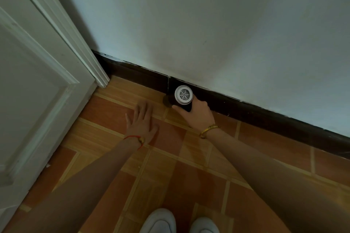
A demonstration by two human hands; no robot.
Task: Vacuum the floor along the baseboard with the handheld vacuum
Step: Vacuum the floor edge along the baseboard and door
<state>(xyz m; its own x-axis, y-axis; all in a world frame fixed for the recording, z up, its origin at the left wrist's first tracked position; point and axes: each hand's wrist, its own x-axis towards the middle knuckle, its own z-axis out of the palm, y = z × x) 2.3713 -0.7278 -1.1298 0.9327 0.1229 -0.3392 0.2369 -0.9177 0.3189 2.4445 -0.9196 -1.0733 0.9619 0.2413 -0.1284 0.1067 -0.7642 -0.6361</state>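
Right hand (pixel 197 113) wrapped around the dark body of the handheld vacuum (pixel 182 96); grip pressed closed on it, thumb along the near side. The vacuum's round white vented end cap faces up toward the camera. Its dark front end points down at the floor (pixel 198 185), right where the floor meets the baseboard (pixel 265 113). Whether the nozzle tip touches the tiles cannot be told; it is hidden behind the body.

Left hand (pixel 142 122) just beside the vacuum on its left, palm down, fingers spread and extended, holding nothing. It appears to hover over or rest on the tiles; contact unclear.

Baseboard dark brown, running along the foot of a pale wall (pixel 208 24), with a vertical joint just left of the vacuum. Floor of orange-brown tiles with lighter wood-pattern strips.

A white panelled door (pixel 34 81) and its frame stand at the left, meeting the baseboard at the corner, well apart from the vacuum.

Gold bracelet (pixel 209 130) on the right wrist; red cord bracelet (pixel 135 139) on the left wrist. Tips of two white shoes (pixel 178 222) at the bottom edge.
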